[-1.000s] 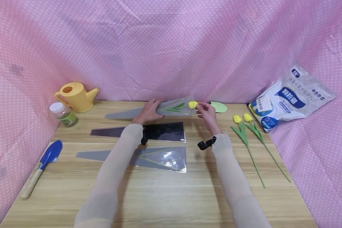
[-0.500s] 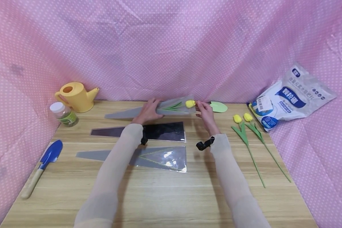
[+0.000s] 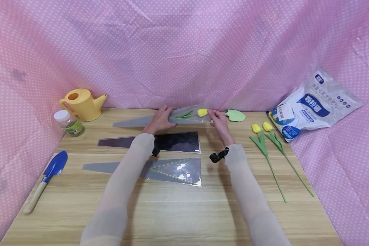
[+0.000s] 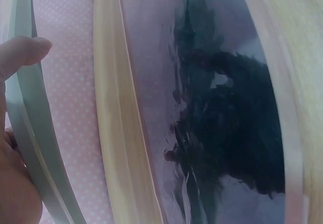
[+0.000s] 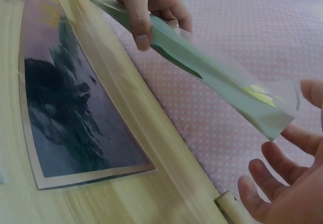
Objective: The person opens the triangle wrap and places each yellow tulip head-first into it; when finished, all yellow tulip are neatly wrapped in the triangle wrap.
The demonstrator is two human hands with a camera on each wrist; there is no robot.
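Near the back of the table, my left hand (image 3: 161, 120) grips a tapered grey-and-clear flower sleeve (image 3: 135, 122), thumb on the near side. Inside its wide clear end lies a yellow tulip (image 3: 202, 112) with green leaves, its bloom by the sleeve's mouth. My right hand (image 3: 220, 125) is at that mouth, fingertips close behind the bloom. In the right wrist view its fingers (image 5: 270, 181) are spread, thumb and index on either side of the sleeve's end. The stem's lower part is hidden behind the left hand and grey film.
A dark sleeve (image 3: 179, 141) and a grey one (image 3: 175, 171) lie nearer. Two yellow tulips (image 3: 262, 145) (image 3: 275, 140) and a fertilizer bag (image 3: 313, 106) are right; a green trowel (image 3: 236, 115) is behind. Left stand a watering can (image 3: 83, 106), jar (image 3: 70, 124) and blue trowel (image 3: 55, 164).
The tulip's bloom has slid left, from the sleeve's mouth further inside. My right hand has followed it leftward, uncovering more of the green trowel. The left hand has stayed in place.
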